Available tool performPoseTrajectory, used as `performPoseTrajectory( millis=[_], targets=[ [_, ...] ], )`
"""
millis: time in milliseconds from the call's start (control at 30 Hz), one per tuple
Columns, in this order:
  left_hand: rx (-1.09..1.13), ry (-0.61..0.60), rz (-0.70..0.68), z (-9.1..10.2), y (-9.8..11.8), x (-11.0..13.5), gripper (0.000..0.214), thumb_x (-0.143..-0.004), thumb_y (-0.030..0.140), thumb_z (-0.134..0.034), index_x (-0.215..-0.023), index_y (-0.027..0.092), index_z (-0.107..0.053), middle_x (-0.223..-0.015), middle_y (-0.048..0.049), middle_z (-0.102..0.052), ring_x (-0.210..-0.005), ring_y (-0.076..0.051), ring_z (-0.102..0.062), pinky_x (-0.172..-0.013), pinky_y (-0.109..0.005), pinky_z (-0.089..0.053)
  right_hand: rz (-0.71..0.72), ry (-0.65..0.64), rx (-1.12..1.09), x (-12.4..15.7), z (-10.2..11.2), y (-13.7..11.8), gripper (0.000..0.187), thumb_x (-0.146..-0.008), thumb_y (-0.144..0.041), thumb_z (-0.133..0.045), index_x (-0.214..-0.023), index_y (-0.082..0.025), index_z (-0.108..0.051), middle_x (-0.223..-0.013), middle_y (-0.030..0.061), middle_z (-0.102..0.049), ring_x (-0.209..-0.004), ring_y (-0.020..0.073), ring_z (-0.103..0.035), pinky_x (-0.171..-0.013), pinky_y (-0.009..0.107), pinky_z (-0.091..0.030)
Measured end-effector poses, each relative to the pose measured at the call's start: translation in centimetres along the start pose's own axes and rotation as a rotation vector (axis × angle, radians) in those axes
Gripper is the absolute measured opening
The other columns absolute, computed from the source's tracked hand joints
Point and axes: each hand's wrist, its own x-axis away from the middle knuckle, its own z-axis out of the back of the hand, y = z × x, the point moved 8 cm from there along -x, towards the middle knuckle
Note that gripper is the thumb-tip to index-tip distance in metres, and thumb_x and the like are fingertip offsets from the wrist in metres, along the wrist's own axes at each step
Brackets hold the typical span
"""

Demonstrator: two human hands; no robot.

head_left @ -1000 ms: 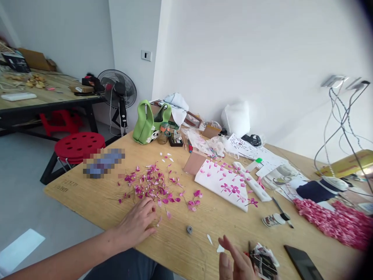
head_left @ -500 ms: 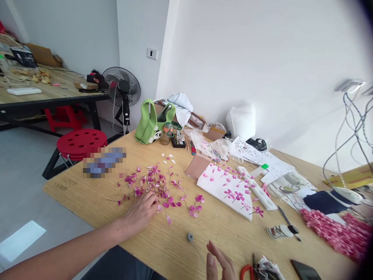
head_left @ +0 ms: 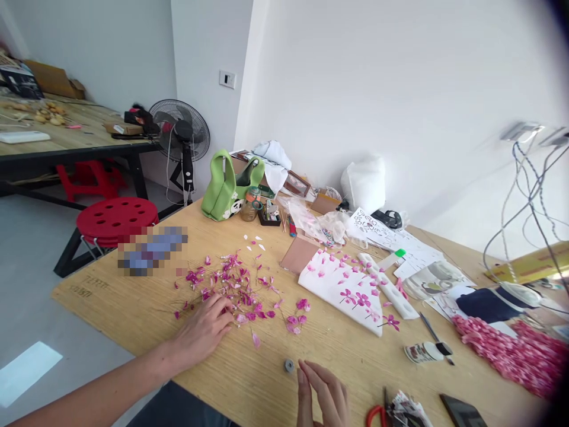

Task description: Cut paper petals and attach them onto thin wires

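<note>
Empty left hand [head_left: 202,332] flat (touching petals [head_left: 237,290]).

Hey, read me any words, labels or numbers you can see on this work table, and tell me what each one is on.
Nothing here can be read with certainty.
Stamp at the near left corner of the table: faint letters, too blurred to read.
Label on the small jar: too small.
Printed sheets: dark marks, too small.

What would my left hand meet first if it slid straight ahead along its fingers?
Probably the loose pile of small pink flower petals, right at the fingertips of the left hand; contact is unclear.
</note>
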Motion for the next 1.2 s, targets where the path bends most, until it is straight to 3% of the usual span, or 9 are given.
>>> performPoseTrajectory(
  millis=[100, 233, 333, 467, 700, 967, 1100, 1200],
  targets=[
    [-0.045, 0.005, -0.006, -0.2, 0.2, 0.0, 0.019, -0.084, 0.007, -0.048, -0.088, 0.019, -0.062, -0.1, -0.0064, -0.055, -0.097, -0.022, -0.049, -0.082, -0.037, -0.049, 0.063, -0.115, 0.055, -1.1, -2.5, -1.6, 0.008, -0.084, -0.019, -0.059, -0.091, -0.021, -0.065, -0.083, 0.006, -0.061, -0.078, 0.0204, -0.054, -0.069, 0.033, -0.042],
    [-0.068, -0.006, -0.006, -0.2, 0.4, 0.0, 0.02, -0.084, 0.006, -0.047, -0.089, 0.018, -0.062, -0.102, -0.0077, -0.055, -0.098, -0.023, -0.048, -0.082, -0.038, -0.049, 0.013, -0.366, 0.146, -2.0, -7.2, -3.1, 0.013, -0.088, -0.018, -0.051, -0.089, -0.019, -0.064, -0.083, 0.0075, -0.059, -0.08, 0.0237, -0.05, -0.072, 0.038, -0.04],
    [-0.061, 0.017, 0.0, 0.1, 0.4, 0.2, 0.02, -0.084, 0.007, -0.047, -0.089, 0.019, -0.062, -0.103, -0.0077, -0.055, -0.099, -0.023, -0.049, -0.082, -0.038, -0.049, -0.027, -0.521, 0.281, -1.9, -10.4, -3.2, 0.013, -0.085, -0.013, -0.053, -0.083, -0.019, -0.065, -0.083, 0.0083, -0.058, -0.081, 0.0268, -0.047, -0.074, 0.042, -0.038],
    [-0.039, 0.077, 0.005, 0.7, 0.1, 0.6, 0.019, -0.084, 0.008, -0.048, -0.087, 0.02, -0.062, -0.107, -0.007, -0.055, -0.101, -0.023, -0.049, -0.084, -0.038, -0.048, -0.036, -0.604, 0.399, -1.5, -12.7, -2.6, 0.02, -0.082, -0.008, -0.051, -0.073, -0.019, -0.064, -0.079, 0.0088, -0.057, -0.081, 0.0285, -0.047, -0.073, 0.041, -0.037],
    [0.026, 0.109, 0.041, 0.8, -0.6, 0.8, 0.017, -0.085, 0.011, -0.046, -0.085, 0.02, -0.059, -0.105, -0.0065, -0.054, -0.101, -0.022, -0.048, -0.088, -0.038, -0.047, -0.064, -0.585, 0.367, -0.8, -12.6, -2.0, 0.021, -0.082, -0.005, -0.05, -0.074, -0.02, -0.063, -0.081, 0.0072, -0.058, -0.081, 0.0272, -0.046, -0.074, 0.04, -0.034],
    [0.107, 0.22, 0.075, 1.7, -1.3, 0.9, 0.022, -0.087, 0.013, -0.046, -0.102, 0.022, -0.059, -0.109, -0.0079, -0.052, -0.104, -0.023, -0.048, -0.09, -0.039, -0.045, -0.175, -0.49, 0.165, -1.5, -11.5, -1.4, 0.017, -0.089, -0.015, -0.048, -0.084, -0.02, -0.063, -0.083, 0.005, -0.057, -0.08, 0.0243, -0.044, -0.076, 0.039, -0.033],
    [0.303, 0.289, 0.138, 2.2, -1.4, 0.1, 0.016, -0.087, 0.017, -0.049, -0.095, 0.021, -0.062, -0.101, -0.0072, -0.055, -0.099, -0.021, -0.051, -0.088, -0.037, -0.045, -0.277, -0.392, 0.005, -2.0, -11.2, -0.5, 0.023, -0.091, -0.025, -0.044, -0.079, -0.019, -0.063, -0.082, 0.0055, -0.058, -0.08, 0.0227, -0.047, -0.077, 0.038, -0.034],
    [0.58, 0.272, 0.26, 1.8, -1.6, -1.3, 0.012, -0.084, 0.023, -0.054, -0.084, 0.02, -0.066, -0.093, -0.0058, -0.058, -0.091, -0.019, -0.055, -0.08, -0.033, -0.047, -0.47, -0.351, -0.26, -2.1, -11.6, 0.5, 0.026, -0.088, -0.037, -0.05, -0.076, -0.018, -0.062, -0.08, 0.0052, -0.059, -0.079, 0.0217, -0.05, -0.075, 0.035, -0.037]
  ],
)
